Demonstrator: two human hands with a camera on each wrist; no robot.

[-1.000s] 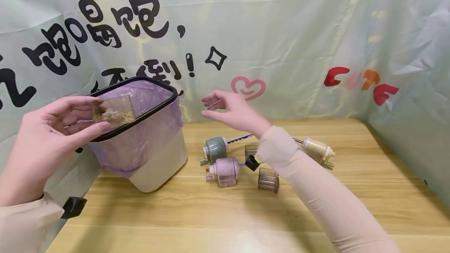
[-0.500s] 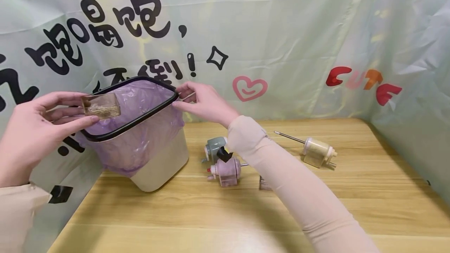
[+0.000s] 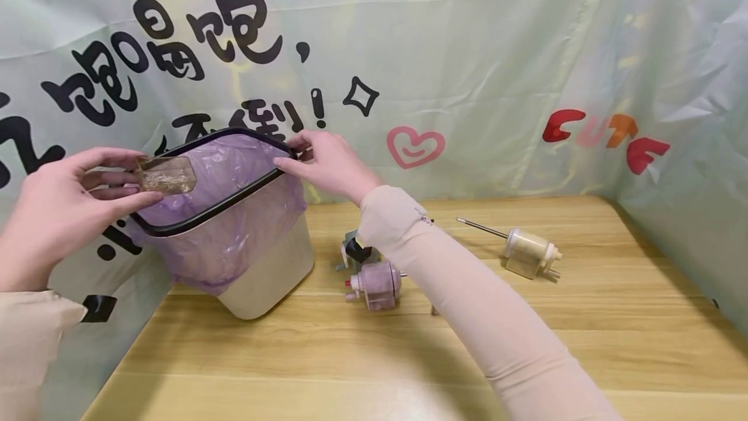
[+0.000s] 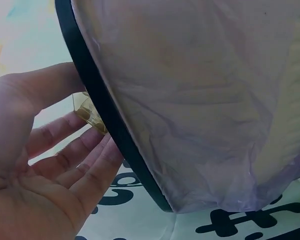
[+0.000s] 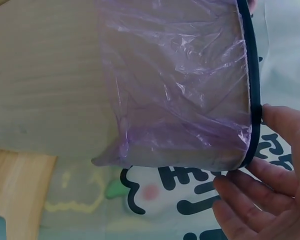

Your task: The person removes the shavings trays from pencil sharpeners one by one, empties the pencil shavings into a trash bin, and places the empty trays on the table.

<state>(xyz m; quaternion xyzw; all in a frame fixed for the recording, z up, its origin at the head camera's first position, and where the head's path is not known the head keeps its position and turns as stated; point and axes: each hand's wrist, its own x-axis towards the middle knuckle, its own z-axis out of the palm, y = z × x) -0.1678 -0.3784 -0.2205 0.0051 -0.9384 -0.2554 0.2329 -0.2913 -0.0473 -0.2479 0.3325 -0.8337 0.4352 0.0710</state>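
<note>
A white waste bin (image 3: 269,278) with a purple liner (image 3: 234,167) and a black rim (image 3: 204,210) stands tilted at the table's left. My left hand (image 3: 143,179) pinches a small clear drawer (image 3: 168,175) of pencil shavings over the bin's left edge. The left wrist view shows that drawer (image 4: 90,112) behind the rim (image 4: 107,120), between the thumb and fingers of my left hand (image 4: 85,117). My right hand (image 3: 289,152) grips the rim's far right corner. In the right wrist view my right hand (image 5: 257,145) has its thumb over the rim (image 5: 254,90) and its fingers under the corner.
Right of the bin lie a pink pencil sharpener (image 3: 378,283), a grey-green one (image 3: 349,241) half hidden by my right sleeve, and a beige one (image 3: 528,253) with a thin rod (image 3: 479,228) sticking out. A printed green cloth (image 3: 467,51) walls the back and right.
My right hand moved left from above the sharpeners and took hold of the bin's rim. My left hand shifted the drawer slightly left over the bin's edge.
</note>
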